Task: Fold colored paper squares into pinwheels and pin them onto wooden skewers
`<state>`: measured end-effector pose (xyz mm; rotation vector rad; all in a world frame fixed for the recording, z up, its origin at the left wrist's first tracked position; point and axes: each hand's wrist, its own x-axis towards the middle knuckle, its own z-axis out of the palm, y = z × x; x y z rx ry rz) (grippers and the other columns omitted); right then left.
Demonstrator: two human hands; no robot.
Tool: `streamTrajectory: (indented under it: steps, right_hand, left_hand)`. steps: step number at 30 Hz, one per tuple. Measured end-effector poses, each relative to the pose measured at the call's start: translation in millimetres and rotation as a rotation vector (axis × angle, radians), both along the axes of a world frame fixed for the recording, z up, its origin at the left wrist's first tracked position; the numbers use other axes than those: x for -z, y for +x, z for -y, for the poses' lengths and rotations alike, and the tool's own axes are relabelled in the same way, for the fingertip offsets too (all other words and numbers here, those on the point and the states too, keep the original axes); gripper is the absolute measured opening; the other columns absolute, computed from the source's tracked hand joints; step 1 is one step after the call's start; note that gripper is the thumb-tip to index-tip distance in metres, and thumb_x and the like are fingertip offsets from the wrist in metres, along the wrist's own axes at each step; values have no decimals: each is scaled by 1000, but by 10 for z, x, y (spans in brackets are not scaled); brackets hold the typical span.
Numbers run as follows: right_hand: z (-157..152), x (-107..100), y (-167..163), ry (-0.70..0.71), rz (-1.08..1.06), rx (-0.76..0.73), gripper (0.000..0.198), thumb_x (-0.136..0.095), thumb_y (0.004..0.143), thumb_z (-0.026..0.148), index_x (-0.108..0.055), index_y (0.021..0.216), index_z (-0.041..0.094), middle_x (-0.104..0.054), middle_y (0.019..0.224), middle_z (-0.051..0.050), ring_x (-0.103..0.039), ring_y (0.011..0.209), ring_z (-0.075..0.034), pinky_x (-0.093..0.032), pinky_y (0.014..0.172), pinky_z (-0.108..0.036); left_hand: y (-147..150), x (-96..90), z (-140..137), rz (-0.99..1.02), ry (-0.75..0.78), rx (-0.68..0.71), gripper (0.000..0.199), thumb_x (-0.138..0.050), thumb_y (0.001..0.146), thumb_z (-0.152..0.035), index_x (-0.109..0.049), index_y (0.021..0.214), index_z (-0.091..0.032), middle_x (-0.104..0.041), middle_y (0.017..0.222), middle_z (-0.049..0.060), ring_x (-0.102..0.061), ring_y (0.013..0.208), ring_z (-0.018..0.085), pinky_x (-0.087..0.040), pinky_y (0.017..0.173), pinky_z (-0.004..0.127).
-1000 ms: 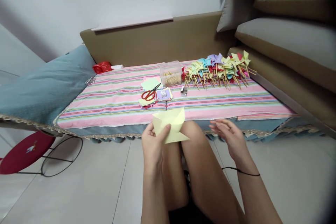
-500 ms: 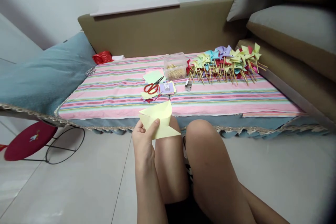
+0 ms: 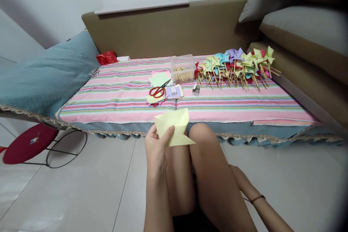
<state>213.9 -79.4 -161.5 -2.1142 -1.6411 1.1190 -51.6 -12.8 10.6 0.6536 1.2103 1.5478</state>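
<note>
My left hand (image 3: 159,139) pinches a pale yellow paper square (image 3: 176,125) above my left knee, thumb on top and fingers beneath. The paper has cut slits, and its corners stand loose. Beside my right leg hangs my right hand (image 3: 239,177); its fingers are hidden behind the leg, so I cannot see what they hold. Past the paper, scissors (image 3: 159,90) with red handles lie on stacked coloured paper (image 3: 160,79). A small pale box (image 3: 173,90) rests on a purple sheet.
A clear plastic box (image 3: 182,69) holds wooden sticks. Many finished paper pinwheels (image 3: 235,61) lie to its right. A small metallic box (image 3: 196,89) stands on the striped cloth (image 3: 122,96). At left are a red bag (image 3: 107,58) and a red stool (image 3: 31,143).
My left hand and the yellow paper have shifted slightly right and down. My right hand has come into view beside my right leg, with the forearm raised.
</note>
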Motion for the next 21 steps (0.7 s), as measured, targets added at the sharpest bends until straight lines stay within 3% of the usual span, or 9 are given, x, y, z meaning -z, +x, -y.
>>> streamTrajectory:
  steps: [3,6,8,10,13,16,21]
  right_hand:
    - [-203,-327,70,108,-121,73,28,-55,83,39,-70,97,20,-71,109,-12,-64,105,-30,-49,89,-40]
    - [-408,-912,-76,265,-632,261,39,-60,81,47,-62,112,23,-66,121,-10,-61,111,-29,-45,98,-44]
    - [-536,-1295,-291,324,-917,273,46,-62,81,48,-54,121,27,-62,126,-10,-62,110,-26,-48,95,-43]
    - [-655,-1557,-531,345,-1069,227,66,-75,71,40,-46,129,31,-64,123,-9,-64,106,-25,-51,89,-40]
    - [-788,-1679,-805,346,-1123,306,72,-81,64,35,-43,126,31,-71,107,-6,-67,96,-25,-56,76,-36]
    - [-835,-1620,-923,347,-1130,418,67,-79,66,38,-43,122,29,-74,96,-5,-69,88,-25,-57,70,-36]
    - [-842,-1570,-953,351,-1132,471,66,-81,62,34,-45,117,29,-75,85,-3,-70,80,-22,-57,69,-34]
  left_hand:
    - [118,-15,-15,13,-26,70,40,-81,60,-24,-67,97,-15,-75,88,6,-69,73,18,-54,65,26]
    - [270,-17,-68,9,-33,147,36,-79,63,-24,-64,95,-15,-74,85,4,-68,71,17,-53,63,26]
    - [383,-16,-110,9,-50,176,35,-79,63,-24,-63,93,-16,-74,82,4,-68,70,17,-52,62,26]
    - [488,-16,-141,20,-63,196,35,-79,63,-25,-62,93,-16,-73,81,3,-68,71,17,-52,63,26]
    - [594,-10,-163,35,-42,208,30,-77,66,-24,-60,90,-18,-72,83,2,-67,74,16,-52,65,24]
    - [625,7,-179,45,-49,203,29,-77,67,-23,-59,91,-18,-72,83,2,-66,72,14,-52,66,24]
    - [576,31,-222,27,-69,172,33,-78,65,-21,-59,91,-18,-73,81,1,-66,70,13,-52,65,23]
